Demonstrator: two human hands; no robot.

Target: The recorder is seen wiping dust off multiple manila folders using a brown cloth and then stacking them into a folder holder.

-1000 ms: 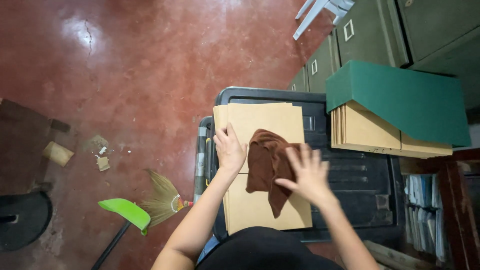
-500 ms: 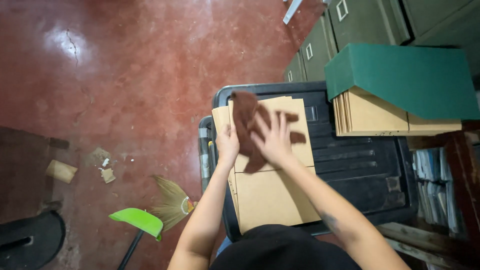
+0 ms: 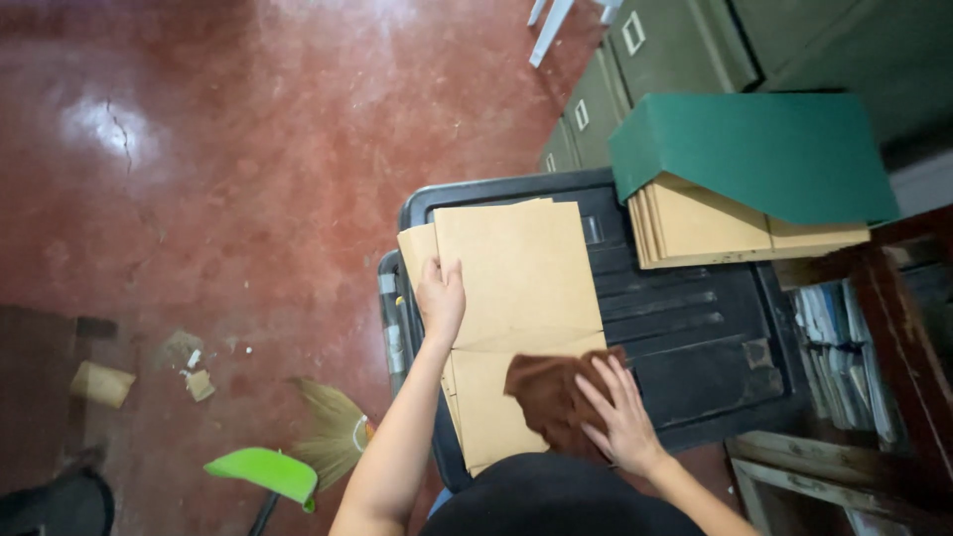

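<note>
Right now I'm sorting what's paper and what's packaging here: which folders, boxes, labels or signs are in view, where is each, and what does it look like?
Tan folders: flat stack on the black crate lid, under the left hand.
Second tan stack: at the crate's far right corner.
Green box lid: flat, tilted over that stack.
Label holders: small pale rectangles on olive cabinet drawers.
Cardboard scrap: tan, on the red floor, left.
No signs or screens.

Brown cloth (image 3: 552,397) on tan folders (image 3: 516,298), black crate (image 3: 695,337), green box (image 3: 764,154), red floor (image 3: 248,179).
</note>
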